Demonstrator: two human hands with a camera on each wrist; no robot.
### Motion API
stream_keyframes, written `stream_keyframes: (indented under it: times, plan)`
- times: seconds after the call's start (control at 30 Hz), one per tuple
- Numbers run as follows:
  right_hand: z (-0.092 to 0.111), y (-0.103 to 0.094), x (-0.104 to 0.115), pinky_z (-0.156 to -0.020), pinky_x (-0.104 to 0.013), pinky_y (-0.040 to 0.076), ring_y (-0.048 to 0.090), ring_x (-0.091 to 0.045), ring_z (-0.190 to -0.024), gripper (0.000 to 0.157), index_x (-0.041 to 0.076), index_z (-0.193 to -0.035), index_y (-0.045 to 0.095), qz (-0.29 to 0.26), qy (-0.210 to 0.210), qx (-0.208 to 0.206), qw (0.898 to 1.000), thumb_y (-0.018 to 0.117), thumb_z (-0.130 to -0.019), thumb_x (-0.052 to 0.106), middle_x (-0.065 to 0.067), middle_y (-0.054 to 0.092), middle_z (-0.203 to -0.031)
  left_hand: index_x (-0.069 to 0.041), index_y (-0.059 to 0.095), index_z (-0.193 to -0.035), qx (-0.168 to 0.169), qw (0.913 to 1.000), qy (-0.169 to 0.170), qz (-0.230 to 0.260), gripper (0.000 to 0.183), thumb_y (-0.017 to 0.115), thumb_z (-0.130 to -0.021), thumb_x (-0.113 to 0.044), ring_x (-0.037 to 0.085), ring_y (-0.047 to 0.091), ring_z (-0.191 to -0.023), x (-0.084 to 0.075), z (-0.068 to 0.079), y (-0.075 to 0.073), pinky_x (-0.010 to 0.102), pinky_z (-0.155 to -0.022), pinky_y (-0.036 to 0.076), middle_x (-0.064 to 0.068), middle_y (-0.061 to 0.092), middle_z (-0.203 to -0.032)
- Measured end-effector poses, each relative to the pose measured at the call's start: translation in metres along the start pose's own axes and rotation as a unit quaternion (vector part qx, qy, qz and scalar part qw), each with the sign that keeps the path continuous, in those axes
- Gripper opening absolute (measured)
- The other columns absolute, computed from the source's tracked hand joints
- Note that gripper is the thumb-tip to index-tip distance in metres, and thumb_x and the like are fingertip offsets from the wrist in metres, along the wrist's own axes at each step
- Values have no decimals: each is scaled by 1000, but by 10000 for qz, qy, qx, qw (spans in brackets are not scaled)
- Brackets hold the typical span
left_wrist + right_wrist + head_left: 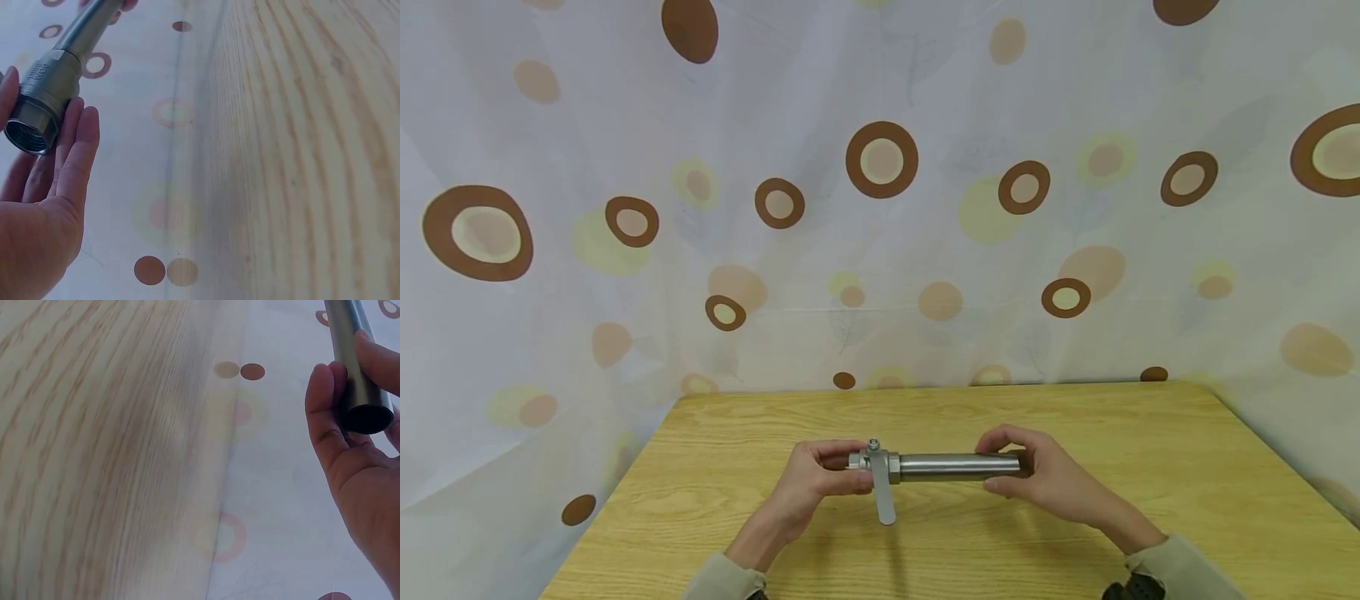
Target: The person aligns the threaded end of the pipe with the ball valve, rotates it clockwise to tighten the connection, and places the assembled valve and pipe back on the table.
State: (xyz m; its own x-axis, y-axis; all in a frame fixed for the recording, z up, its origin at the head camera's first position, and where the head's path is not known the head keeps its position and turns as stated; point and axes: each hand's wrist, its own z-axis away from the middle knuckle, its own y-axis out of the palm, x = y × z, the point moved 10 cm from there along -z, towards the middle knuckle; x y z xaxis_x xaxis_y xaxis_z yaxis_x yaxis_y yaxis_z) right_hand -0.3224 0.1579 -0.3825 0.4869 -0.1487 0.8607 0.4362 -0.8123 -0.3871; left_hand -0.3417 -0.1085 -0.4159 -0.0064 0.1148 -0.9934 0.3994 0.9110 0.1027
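Note:
A ball valve (892, 468) of grey metal, with a flat lever handle (883, 493) pointing toward me, is joined to a shiny steel pipe (946, 467). My left hand (808, 483) grips the valve at its left end, thumb in front and fingers behind. In the left wrist view the threaded open mouth of the valve (39, 122) faces the camera. At the other end my right hand (1045, 475) holds the pipe between thumb and fingers. The right wrist view shows the round dark opening of the pipe (356, 375). Valve and pipe lie level, left to right, above the table.
A light wooden table (715, 467) spreads beneath both hands. Behind it and along both sides hangs a white curtain (820, 267) with brown and beige circles, meeting the table's back edge. Dark bands show at both wrists beside the beige sleeves (1183, 571).

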Motion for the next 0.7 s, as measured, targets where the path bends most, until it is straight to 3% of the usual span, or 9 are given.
stream_keyframes:
  times: [0.23, 0.33, 0.47, 0.7]
  plan:
    - [-2, 1, -6, -60, -40, 55, 59, -27, -69, 28, -5, -130, 65, 54, 507, 133, 9986, 61, -109, 13, -14, 67, -91, 8, 70, -132, 4, 10000, 14, 20, 49, 86, -87, -4, 24, 77, -98, -1, -1, 1, 46, -92, 61, 18, 76, -115]
    - [-1, 2, -4, -62, -38, 56, 61, -20, -74, 30, -5, -133, 62, 19, 516, 73, 9986, 65, -107, 10, -17, 65, -100, 8, 70, -131, 19, 10000, 29, 22, 49, 87, -86, -5, 24, 77, -98, -1, -1, 1, 46, -91, 61, 18, 77, -114]
    - [0, 2, 0, -71, -34, 61, 69, -19, -90, 35, -3, -130, 60, -36, 196, 14, 9998, 74, -98, 1, -24, 61, -118, 9, 70, -130, 14, 10000, 34, 25, 49, 87, -85, -3, 24, 77, -97, 0, -1, 2, 46, -91, 62, 18, 77, -113]
    - [3, -2, 0, -64, -32, 58, 65, -15, -79, 26, -4, -125, 66, -27, 307, -7, 9995, 71, -101, 6, -16, 69, -106, 9, 69, -131, 66, 9999, 73, -38, 50, 87, -87, -5, 24, 77, -98, -1, 1, 5, 46, -91, 62, 19, 76, -114]
